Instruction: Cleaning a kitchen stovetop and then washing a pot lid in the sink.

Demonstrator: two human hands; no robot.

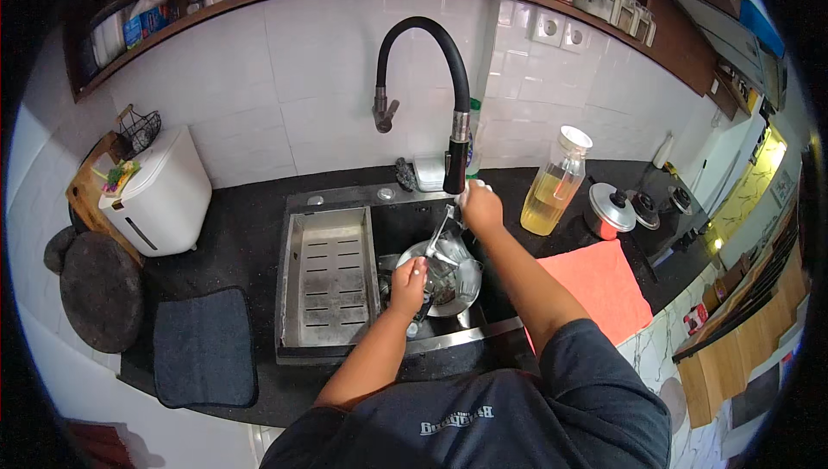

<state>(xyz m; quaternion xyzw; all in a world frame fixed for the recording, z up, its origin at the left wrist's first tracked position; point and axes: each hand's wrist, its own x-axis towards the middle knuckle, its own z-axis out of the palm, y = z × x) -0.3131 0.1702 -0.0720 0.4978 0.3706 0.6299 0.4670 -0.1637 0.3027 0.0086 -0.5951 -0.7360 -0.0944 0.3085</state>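
Observation:
My left hand point(409, 285) grips a slim, pale utensil point(440, 236) that slants up and away over the sink's black basin point(401, 220). My right hand point(484, 210) is by the utensil's far end, just under the black faucet spray head point(457, 165). Its fingers are curled around something white, too small to tell whether cloth, sponge or suds. Below both hands a metal bowl point(414, 252) sits in the basin. Clear glassware point(467, 278) lies in or over that bowl, and other dishes there are partly hidden.
Left of the basin is a slotted steel drain tray point(333, 281). A dark mat point(206, 349) and a white bin point(158, 194) stand farther left. To the right are a pitcher of yellow liquid point(553, 191), an orange cloth point(598, 288) and a lidded pot point(610, 207).

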